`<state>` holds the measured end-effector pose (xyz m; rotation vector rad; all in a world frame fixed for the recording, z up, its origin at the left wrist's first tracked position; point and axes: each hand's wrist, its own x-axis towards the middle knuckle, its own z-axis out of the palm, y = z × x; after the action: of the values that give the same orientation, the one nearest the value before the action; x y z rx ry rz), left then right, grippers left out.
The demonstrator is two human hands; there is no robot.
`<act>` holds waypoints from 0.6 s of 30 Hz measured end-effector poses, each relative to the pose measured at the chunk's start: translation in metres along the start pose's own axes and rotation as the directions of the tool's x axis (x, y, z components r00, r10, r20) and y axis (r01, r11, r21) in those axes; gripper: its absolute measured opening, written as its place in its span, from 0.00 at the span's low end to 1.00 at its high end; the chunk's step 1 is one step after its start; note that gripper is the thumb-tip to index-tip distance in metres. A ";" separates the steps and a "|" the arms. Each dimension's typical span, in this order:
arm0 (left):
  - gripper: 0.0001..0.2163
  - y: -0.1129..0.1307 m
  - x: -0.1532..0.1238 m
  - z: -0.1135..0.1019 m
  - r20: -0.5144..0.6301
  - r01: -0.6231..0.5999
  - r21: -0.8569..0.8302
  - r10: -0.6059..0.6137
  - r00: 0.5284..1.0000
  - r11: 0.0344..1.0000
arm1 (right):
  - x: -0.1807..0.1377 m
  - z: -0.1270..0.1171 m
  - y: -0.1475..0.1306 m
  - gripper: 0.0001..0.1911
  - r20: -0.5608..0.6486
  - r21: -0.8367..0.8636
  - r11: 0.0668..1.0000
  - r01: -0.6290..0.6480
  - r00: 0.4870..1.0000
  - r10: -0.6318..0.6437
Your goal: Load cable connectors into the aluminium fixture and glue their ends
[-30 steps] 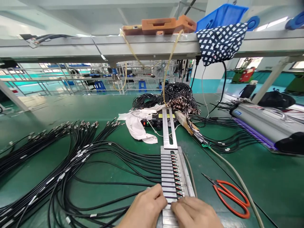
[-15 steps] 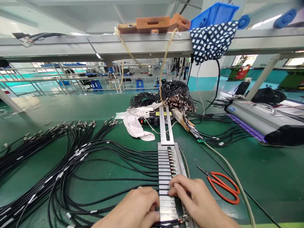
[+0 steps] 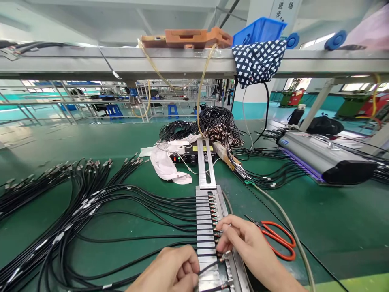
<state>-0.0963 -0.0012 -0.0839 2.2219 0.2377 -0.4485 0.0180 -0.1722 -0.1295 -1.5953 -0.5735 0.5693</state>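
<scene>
A slotted metal fixture (image 3: 207, 250) lies lengthwise before me, with black cables (image 3: 164, 217) laid across its grooves from the left. Their stripped metal ends (image 3: 213, 209) line up along its right side. My left hand (image 3: 178, 268) is closed at the fixture's left edge, pinching one black cable (image 3: 209, 266) that slants up across the fixture. That cable's metal connector (image 3: 225, 256) lies just under the right fingertips. Bent over the row of ends is my right hand (image 3: 243, 243), fingers closed near the connectors; what they grip is hidden. Another connector (image 3: 227, 285) lies at the bottom edge.
Orange-handled scissors (image 3: 278, 240) lie right of my right hand. Bundled cables (image 3: 75, 207) cover the left side. A black control box (image 3: 192, 156), white cloth (image 3: 168, 164) and coiled cables (image 3: 219, 121) stand behind the fixture. A silver lamp unit (image 3: 326, 156) is at the right.
My right hand has shifted slightly relative to the fixture, and a loose cable end now slants across it between my hands. The whole view has moved a little.
</scene>
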 end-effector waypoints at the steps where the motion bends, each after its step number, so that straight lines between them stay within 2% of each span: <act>1: 0.04 -0.003 0.002 0.001 -0.028 -0.007 -0.003 0.007 1.000 1.000 | 0.001 -0.001 -0.001 0.21 -0.017 -0.002 1.000 0.002 1.000 -0.002; 4: 0.04 -0.012 0.011 0.004 -0.086 -0.036 0.045 0.040 0.996 0.998 | 0.003 -0.003 -0.003 0.21 -0.053 -0.001 1.000 0.012 0.999 -0.012; 8: 0.08 -0.020 0.016 0.007 -0.157 -0.111 0.229 0.149 0.976 0.967 | 0.003 -0.006 -0.005 0.20 -0.075 0.005 1.000 0.029 0.997 -0.029; 15: 0.08 -0.028 0.022 0.014 -0.109 -0.166 0.312 0.209 0.972 0.935 | 0.001 -0.007 -0.007 0.19 -0.105 -0.005 0.999 0.032 0.994 -0.032; 18: 0.09 -0.026 0.020 0.015 -0.125 -0.174 0.330 0.226 0.966 0.928 | 0.001 -0.008 -0.006 0.19 -0.103 -0.011 0.999 0.038 0.994 -0.039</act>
<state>-0.0894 0.0043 -0.1195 2.5711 0.0194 -0.2038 0.0234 -0.1770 -0.1226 -1.6087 -0.5288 0.4531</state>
